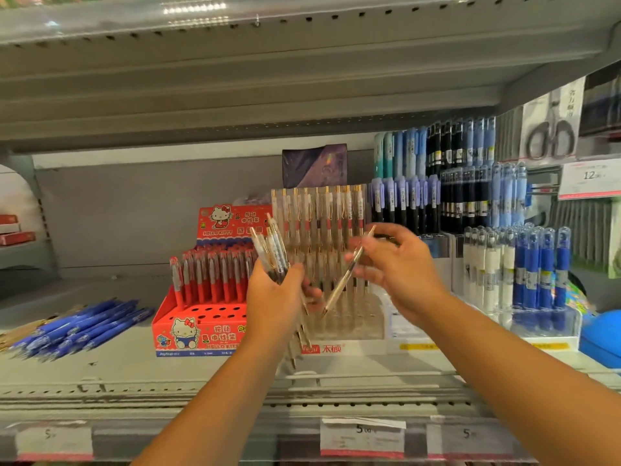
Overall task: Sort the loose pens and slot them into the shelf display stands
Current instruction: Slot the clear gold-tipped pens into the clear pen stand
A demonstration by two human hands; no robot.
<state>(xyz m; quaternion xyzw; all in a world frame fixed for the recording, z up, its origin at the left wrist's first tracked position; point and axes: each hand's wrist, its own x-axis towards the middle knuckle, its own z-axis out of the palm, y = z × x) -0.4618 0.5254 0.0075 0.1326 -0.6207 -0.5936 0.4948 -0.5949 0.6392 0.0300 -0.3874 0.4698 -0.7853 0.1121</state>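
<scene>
Grips a bunch [268,253] of clear pens in the left hand [275,297], just left of centre, with fingers curled round the barrels, clip ends fanned upward and tips pointing down past the wrist. Pinches a single pen [349,275] in the right hand [403,274], just right of centre, between thumb and fingertips, the other fingers loosely bent. Holds that pen aslant, clip end to the upper right and tip to the lower left, in front of the clear stand [353,324]; tip touching it or not, cannot tell. Shows, in that stand at centre, upright clear pens with gold clips in the back rows. Shows, just left of it, a red stand [201,331] with red pens upright at the back and open holes along the front. Finds loose blue pens [84,326] heaped at lower left on the shelf [134,371], with a few gold-tinted ones at the frame's left edge. Has, at right, a clear rack [537,322] of white and blue pens, and above it, toward upper right, tiers of dark pens [433,196]. Carries price tags [363,437] along the shelf's front lip, at the bottom of the frame.
</scene>
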